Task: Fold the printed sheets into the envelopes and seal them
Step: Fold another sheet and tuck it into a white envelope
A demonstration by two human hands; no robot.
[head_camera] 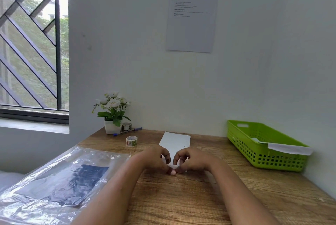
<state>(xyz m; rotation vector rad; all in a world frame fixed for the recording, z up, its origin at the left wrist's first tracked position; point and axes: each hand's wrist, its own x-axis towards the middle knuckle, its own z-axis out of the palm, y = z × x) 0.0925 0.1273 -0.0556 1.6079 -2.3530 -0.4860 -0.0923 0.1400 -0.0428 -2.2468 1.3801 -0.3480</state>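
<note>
A white envelope lies lengthwise on the wooden table, its far end toward the wall. My left hand and my right hand sit side by side on its near end. The fingers of both hands are curled and the thumbs meet at the near edge, pinching the white paper there. The near part of the envelope is hidden under the hands. A roll of patterned tape stands to the left of the envelope.
A green plastic basket with white paper in it stands at the right by the wall. A clear plastic bag with dark printed sheets lies at the left. A flower pot, a small tape roll and a blue pen are at the back.
</note>
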